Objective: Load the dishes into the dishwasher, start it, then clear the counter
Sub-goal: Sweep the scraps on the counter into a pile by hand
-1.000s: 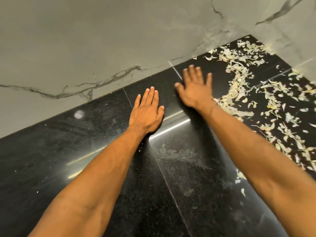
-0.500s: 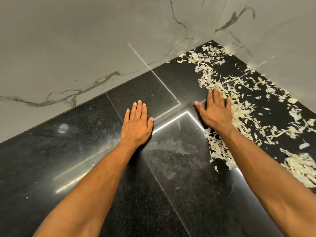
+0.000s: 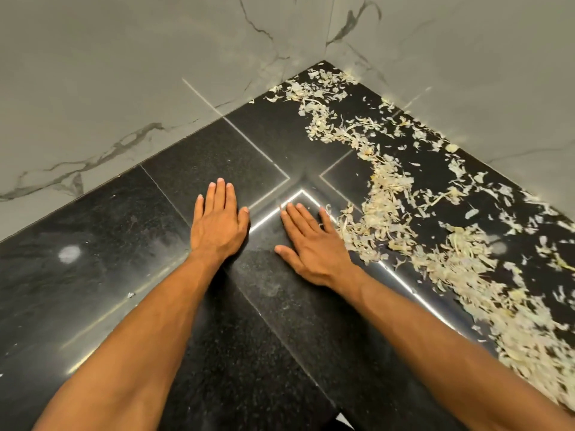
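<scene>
Resting flat on the black counter (image 3: pixel 93 306), both hands lie with straight fingers, holding nothing.
Left hand (image 3: pixel 217 227) sits beside right hand (image 3: pixel 311 247); pale vegetable scraps (image 3: pixel 382 200) touch the right hand's outer edge.

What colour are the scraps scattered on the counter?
Pale cream to yellowish, the scraps stand out against the black speckled counter; the head view shows it.

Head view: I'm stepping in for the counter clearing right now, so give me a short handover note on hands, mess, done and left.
Left hand: open, flat on the black speckled stone counter, holding nothing.
Right hand: open, flat, its outer edge against the pale shredded vegetable scraps.
Scraps run from the back corner along the right side.
Done: the counter's left half looks swept.
Left: gather and remove the scraps.
No dishwasher in view.
</scene>
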`<state>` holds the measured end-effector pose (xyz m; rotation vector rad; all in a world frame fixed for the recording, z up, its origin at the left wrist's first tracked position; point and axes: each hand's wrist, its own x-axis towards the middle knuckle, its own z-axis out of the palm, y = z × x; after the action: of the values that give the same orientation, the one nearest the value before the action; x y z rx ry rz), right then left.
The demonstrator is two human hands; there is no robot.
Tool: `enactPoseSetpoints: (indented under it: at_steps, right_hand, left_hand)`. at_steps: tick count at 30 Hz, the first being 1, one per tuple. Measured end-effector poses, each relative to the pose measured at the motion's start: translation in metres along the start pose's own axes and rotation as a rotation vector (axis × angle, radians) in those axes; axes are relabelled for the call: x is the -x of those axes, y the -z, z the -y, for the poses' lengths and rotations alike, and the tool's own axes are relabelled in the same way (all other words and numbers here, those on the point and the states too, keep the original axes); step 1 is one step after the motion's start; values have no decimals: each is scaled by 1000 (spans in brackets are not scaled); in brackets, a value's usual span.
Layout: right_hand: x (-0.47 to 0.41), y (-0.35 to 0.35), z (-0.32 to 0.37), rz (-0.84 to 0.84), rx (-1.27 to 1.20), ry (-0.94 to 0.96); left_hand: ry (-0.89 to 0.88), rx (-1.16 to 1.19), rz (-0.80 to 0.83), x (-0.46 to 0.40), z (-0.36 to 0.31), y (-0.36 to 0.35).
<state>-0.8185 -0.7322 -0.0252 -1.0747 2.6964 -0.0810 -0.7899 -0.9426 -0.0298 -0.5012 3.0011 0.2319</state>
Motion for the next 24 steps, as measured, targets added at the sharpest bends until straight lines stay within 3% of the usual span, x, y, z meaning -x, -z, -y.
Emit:
enactPoseSetpoints:
  at_steps: [11, 13, 19, 24]
  right_hand:
    - [47, 9, -110, -13, 65, -396]
    - [54, 14, -105, -31, 75, -338]
    - [79, -3, -39, 37, -34, 72]
    - [85, -11, -66, 10, -31, 12]
  left_hand:
    - [63, 47, -11, 16, -32, -3]
    - [42, 47, -23, 24, -45, -6]
    - [-5, 40, -26, 31, -56, -10]
    - [-8, 45, -26, 31, -56, -10]
